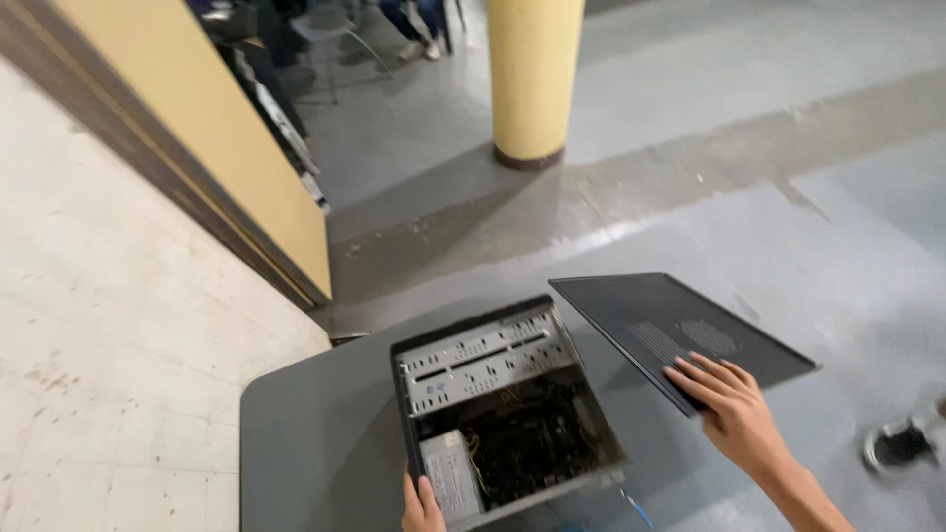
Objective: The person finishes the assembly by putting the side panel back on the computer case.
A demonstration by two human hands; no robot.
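Right hand: the right hand point(727, 396) is at about four o'clock from the open case, fingers spread flat over the near corner of the side panel point(680, 330), thumb hidden beneath; it grips the sheet by that corner and carries it in the air, off the table.

Left hand: the left hand point(422, 504) sits at six o'clock, at the picture's lower edge, fingers curled onto the near rim of the computer case point(503, 414), steadying it. Only part of the hand shows.

Side panel: dark, thin, flat metal sheet with a round vent grille; it hangs tilted at about three o'clock from the case, clear of it.

How the panel handles: I judge it light and stiff, but whippy when held by one corner, with thin edges that may bite. A hold along a long edge, or both hands, would be calmer.

Computer case: lies on its side on the grey table point(305, 443), open side up, with drive bays at twelve o'clock and cables and a power supply nearer.

How the case handles: likely heavy, rigid, insides fragile; best taken by the frame rims.

Surroundings: yellow pillar point(532, 74) at twelve o'clock, a shoe point(899, 445) at the far right.
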